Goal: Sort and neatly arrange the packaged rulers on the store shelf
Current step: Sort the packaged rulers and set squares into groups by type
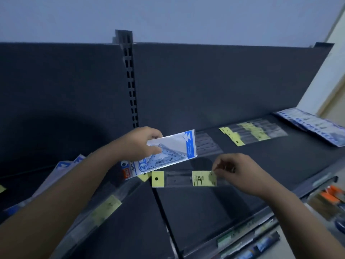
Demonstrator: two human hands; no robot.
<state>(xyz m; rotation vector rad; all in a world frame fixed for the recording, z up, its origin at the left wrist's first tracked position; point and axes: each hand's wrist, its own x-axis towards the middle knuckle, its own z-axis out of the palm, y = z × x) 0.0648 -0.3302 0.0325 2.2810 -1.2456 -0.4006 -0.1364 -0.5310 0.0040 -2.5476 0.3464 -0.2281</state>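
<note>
My left hand (139, 143) grips a blue-and-white geometry set packet (173, 148) and holds it tilted above the dark shelf (242, 174). Just below it, my right hand (237, 171) pinches the right end of a clear straight-ruler packet with yellow labels (183, 178), which lies flat across the shelf seam. A row of similar yellow-labelled ruler packets (253, 132) lies further back on the right. Blue geometry packets (315, 126) are stacked at the far right. Under my left forearm lie more packets: a yellow-labelled one (107, 208) and blue-and-white ones (63, 165).
A clear ruler packet (207, 144) lies behind the held geometry set. The shelf's back panel and slotted upright (130, 81) rise behind. Price tags line the front rail (242, 234). Lower shelves at the right hold orange and blue goods (330, 199).
</note>
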